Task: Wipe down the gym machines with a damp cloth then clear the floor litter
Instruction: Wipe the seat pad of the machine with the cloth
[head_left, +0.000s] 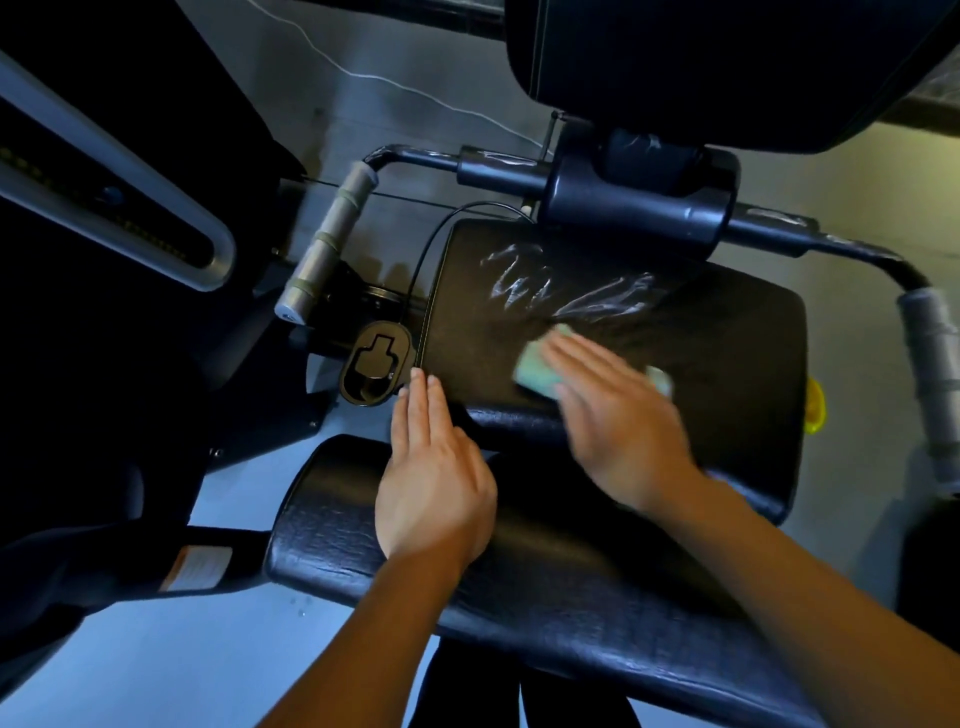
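A pale grey gym floor (218, 639) lies under a black weight machine, seen from above in dim bluish light. The machine's black padded seat (727, 353) fills the middle of the view, its vinyl creased, with wet shiny streaks (571, 286) across its far part. In front of it, nearer the person, sits a second black pad (519, 587) with a grained surface. The cloth (535, 369) is a small folded piece, pale green to white, blurred at its edges; it lies flat on the seat just below the wet streaks. The right hand (618, 415) presses down on it with straight, spread fingers, released rather than clenched, so the cloth shows only past the fingertips on the left and as a sliver on the right side of the hand. The left hand (431, 467) rests flat and released, fingers straight and together, across the seat's near-left edge and the nearer pad, apart from the cloth. Just left of its fingertips is a black oval holder (376, 370) with a thin black cable (426, 249) curving up from it. Grey handles stand at either side: a left handle (327, 239) and a right handle (930, 358). A yellow knob (814, 408) peeks past the seat's right edge.
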